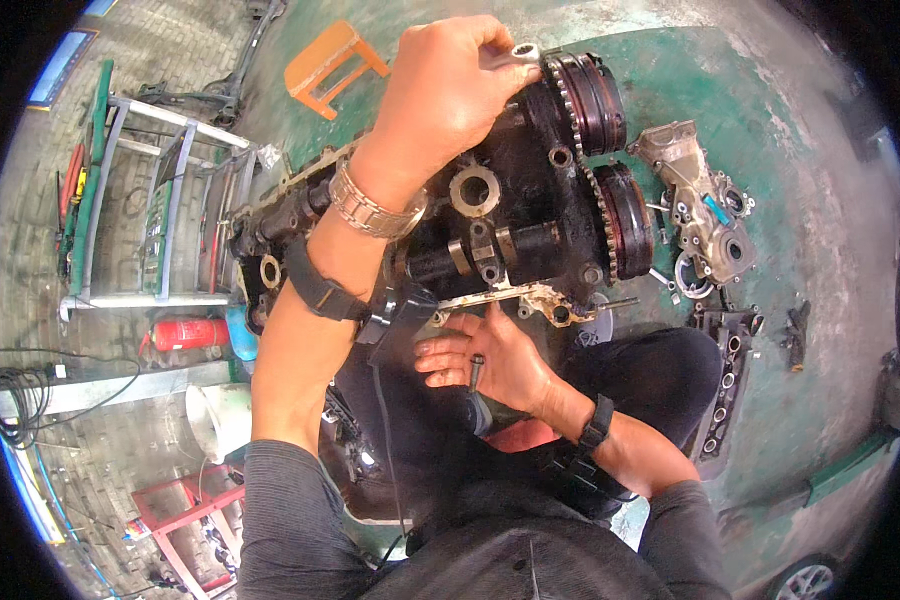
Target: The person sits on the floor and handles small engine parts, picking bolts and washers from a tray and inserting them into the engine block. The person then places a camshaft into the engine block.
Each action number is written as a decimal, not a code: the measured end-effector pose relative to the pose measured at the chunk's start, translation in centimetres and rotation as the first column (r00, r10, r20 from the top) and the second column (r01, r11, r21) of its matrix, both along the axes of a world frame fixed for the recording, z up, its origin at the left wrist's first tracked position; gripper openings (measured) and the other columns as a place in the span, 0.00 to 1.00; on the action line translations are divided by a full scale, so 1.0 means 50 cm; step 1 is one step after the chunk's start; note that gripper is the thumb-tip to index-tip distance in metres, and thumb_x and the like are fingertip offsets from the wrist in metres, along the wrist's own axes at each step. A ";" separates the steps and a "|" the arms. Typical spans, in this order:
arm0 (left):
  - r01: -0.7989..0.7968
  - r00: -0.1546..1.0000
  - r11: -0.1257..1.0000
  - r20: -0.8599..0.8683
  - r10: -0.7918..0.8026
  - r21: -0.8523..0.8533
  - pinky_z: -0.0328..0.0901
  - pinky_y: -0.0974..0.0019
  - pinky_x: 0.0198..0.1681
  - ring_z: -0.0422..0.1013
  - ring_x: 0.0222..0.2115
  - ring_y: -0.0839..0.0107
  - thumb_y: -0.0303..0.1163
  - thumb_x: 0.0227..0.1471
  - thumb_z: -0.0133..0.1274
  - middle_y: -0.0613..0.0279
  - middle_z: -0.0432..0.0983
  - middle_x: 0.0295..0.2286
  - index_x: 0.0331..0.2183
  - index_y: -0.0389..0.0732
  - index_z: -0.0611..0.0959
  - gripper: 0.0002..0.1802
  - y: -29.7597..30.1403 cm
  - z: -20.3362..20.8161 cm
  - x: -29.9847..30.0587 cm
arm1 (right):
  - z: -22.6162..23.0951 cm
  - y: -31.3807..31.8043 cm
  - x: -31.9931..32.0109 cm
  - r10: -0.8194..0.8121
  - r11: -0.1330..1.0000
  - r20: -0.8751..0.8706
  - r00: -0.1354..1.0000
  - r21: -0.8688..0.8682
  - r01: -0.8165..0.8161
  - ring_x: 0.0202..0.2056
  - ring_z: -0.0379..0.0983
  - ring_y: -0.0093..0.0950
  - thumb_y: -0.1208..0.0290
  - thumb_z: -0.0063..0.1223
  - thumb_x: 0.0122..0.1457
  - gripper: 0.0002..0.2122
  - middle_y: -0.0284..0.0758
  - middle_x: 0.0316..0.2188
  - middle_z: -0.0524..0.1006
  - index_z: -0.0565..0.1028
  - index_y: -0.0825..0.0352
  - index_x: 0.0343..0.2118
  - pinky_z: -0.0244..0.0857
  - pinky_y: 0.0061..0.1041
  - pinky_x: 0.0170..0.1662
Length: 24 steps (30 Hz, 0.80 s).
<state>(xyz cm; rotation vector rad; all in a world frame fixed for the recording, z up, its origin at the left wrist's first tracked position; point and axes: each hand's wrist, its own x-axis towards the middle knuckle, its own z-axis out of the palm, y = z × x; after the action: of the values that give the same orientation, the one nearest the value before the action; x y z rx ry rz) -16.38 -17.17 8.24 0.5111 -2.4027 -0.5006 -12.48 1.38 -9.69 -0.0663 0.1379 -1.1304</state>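
In front of me stands a dark, oily engine cylinder head (525,165) with camshafts and two toothed cam sprockets (602,105) at its right end. My left hand (450,85) reaches over its far side, thumb and fingers pinched on a small metal camshaft cap (525,52) with a hole in it. The fingers partly hide this piece. Below the near edge, my right hand (505,362) is turned palm up with its fingers loosely bent. A dark bolt (476,372) rests in it. Another bearing cap (483,250) sits on the near camshaft.
A metal engine cover (700,210) and a long dark part with round openings (727,385) lie on the green floor at right. An orange stool (332,65) stands beyond. At left are a metal rack (150,300), a red extinguisher (188,334) and coiled cable (22,400).
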 end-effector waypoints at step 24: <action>-0.141 0.676 0.954 0.730 -0.104 0.266 0.67 0.53 0.27 0.72 0.26 0.50 0.33 0.43 0.54 0.50 0.74 0.24 0.28 0.36 0.72 0.12 0.279 -0.105 0.295 | 0.025 0.015 0.000 0.056 0.993 -0.095 0.994 0.107 -0.046 0.47 0.65 0.33 0.39 0.28 0.57 0.35 0.38 0.49 0.67 0.58 0.68 0.56 0.58 0.33 0.51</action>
<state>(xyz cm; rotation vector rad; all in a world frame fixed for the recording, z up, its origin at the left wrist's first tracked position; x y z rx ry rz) -1.64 -3.20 3.00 1.0434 -3.1064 -0.7733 -12.48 2.13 -8.46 -0.0316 0.2810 -1.0672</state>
